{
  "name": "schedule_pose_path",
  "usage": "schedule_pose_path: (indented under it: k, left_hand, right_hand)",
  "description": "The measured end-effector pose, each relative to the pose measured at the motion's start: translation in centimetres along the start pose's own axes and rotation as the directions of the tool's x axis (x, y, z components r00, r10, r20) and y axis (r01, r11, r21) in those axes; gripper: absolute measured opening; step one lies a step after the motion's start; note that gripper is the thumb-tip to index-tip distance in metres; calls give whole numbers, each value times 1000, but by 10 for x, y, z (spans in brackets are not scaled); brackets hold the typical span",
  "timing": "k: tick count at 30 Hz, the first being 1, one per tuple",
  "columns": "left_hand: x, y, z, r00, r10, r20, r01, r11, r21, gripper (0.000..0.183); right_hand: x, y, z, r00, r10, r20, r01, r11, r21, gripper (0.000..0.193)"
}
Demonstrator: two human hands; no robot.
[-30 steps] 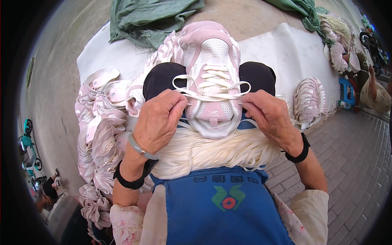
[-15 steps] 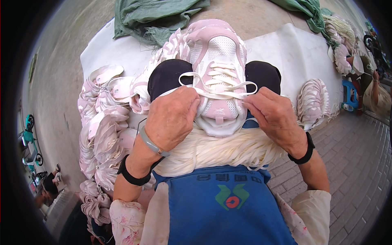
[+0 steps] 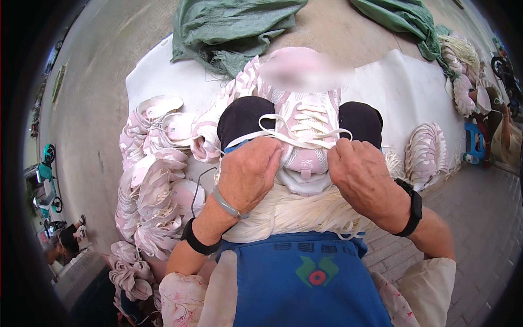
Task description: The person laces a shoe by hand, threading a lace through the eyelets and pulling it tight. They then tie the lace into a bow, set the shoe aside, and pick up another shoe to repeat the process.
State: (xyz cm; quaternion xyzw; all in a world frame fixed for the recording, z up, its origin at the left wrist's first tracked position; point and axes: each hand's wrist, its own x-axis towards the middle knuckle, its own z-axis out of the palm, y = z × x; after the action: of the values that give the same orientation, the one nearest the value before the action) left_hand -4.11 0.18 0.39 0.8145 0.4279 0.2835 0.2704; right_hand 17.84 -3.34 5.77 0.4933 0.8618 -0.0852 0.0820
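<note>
A pink and white sneaker upper (image 3: pixel 306 160) rests between my black-covered knees, tongue toward me, its far end smeared. A cream shoelace (image 3: pixel 311 143) criss-crosses the upper, with a loop rising on each side above the tongue. Beside the tongue's left edge, my left hand (image 3: pixel 249 173) is closed in a pinch on the lace. On the opposite side my right hand (image 3: pixel 360 173) is closed too, thumb and fingers pinching the lace near the right loop. The exact grip points are partly hidden by the fingers. A thick bundle of cream laces (image 3: pixel 294 213) lies across my lap.
Stacked pink and white uppers (image 3: pixel 155 177) lie on a white sheet (image 3: pixel 376 82) to my left, with another stack (image 3: pixel 426 155) at right. Green sacks (image 3: pixel 234 30) are beyond. A blue stool (image 3: pixel 474 140) and a person (image 3: pixel 506 136) are at far right.
The view has shifted, so the upper and both hands appear lower and further right. My right fingers have curled tighter, and both loops still stand above the tongue.
</note>
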Motion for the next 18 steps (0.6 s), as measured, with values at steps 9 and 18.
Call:
schedule_pose_path:
  k: [9,18]
  left_hand:
    - [-25,6,18,992,47,-114,-22,978,207,25]
    - [-32,-1,52,970,6,-245,21,994,109,25]
  right_hand:
    - [-3,3,6,973,172,-151,-104,920,377,8]
    - [-14,8,21,940,32,-339,93,934,345,11]
